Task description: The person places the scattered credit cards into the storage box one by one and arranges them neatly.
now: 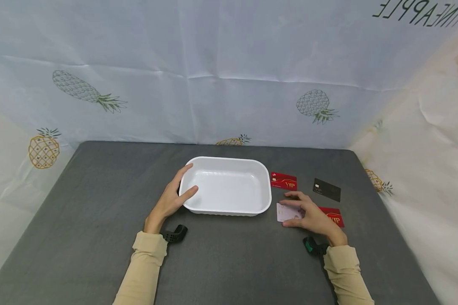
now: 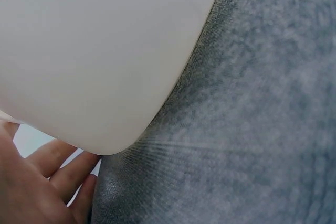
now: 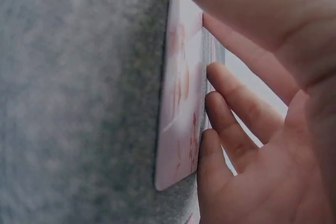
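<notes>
The right hand (image 1: 314,215) pinches the pink card (image 1: 287,213) by its edges, between thumb and forefinger; whether it touches the table (image 1: 233,258) is hard to tell. The left hand (image 1: 169,200) grips the tray (image 1: 229,190), thumb over the rim.

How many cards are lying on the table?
4: a pink card between the right hand's thumb and fingers, a red card beside the white tray, a black card farther right, and a second red card partly covered by that hand. Others could be hidden underneath.
</notes>
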A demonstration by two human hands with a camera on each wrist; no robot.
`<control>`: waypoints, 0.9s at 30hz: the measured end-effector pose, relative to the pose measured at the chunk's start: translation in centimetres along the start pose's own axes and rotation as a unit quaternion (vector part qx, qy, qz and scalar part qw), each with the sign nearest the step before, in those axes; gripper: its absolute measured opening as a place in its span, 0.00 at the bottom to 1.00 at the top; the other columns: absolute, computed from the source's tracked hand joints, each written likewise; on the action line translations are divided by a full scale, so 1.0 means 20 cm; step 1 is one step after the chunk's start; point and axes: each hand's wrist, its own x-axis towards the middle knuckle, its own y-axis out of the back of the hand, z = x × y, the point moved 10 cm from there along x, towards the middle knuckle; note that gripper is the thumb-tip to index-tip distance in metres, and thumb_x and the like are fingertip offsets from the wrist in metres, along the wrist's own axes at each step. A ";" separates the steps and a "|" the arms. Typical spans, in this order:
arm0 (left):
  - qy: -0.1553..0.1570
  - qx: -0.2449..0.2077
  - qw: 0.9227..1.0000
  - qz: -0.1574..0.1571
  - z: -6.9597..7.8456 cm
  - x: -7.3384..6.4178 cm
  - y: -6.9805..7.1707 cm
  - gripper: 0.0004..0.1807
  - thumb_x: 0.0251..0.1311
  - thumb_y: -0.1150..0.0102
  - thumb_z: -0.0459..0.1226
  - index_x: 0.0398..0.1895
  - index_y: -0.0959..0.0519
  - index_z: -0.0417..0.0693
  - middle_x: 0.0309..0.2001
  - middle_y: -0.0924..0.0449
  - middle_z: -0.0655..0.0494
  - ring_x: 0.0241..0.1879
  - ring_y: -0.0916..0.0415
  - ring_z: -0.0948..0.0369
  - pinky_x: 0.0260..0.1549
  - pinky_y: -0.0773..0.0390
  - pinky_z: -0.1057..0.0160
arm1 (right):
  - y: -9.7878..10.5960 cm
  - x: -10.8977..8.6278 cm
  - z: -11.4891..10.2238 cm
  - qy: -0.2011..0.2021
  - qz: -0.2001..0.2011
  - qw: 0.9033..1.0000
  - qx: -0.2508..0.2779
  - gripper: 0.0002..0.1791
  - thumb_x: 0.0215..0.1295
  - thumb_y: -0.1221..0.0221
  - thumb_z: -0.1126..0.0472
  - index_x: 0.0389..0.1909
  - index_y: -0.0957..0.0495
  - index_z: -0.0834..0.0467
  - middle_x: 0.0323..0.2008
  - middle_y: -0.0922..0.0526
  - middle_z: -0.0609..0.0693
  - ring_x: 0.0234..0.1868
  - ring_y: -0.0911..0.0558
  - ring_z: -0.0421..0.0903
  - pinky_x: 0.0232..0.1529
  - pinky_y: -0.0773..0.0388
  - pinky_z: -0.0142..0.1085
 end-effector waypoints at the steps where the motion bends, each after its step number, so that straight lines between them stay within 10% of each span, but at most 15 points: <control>1: 0.000 0.000 1.000 0.000 0.00 0.00 0.00 0.40 0.66 0.41 0.46 0.80 0.43 0.54 0.81 0.46 0.43 0.79 0.46 0.42 0.75 0.47 0.34 | 0.00 0.00 0.00 0.001 0.001 1.000 -0.003 0.31 0.54 0.24 0.57 0.60 0.19 0.58 0.66 0.30 0.63 0.64 0.34 0.63 0.57 0.27 0.52; 27: 0.000 0.000 1.000 0.001 0.00 -0.01 0.00 0.41 0.66 0.41 0.47 0.80 0.43 0.54 0.81 0.46 0.43 0.79 0.47 0.41 0.74 0.47 0.32 | 0.03 -0.05 -0.04 -0.050 0.018 0.996 -0.071 0.35 0.52 0.23 0.52 0.61 0.19 0.60 0.54 0.23 0.55 0.54 0.30 0.52 0.50 0.26 0.40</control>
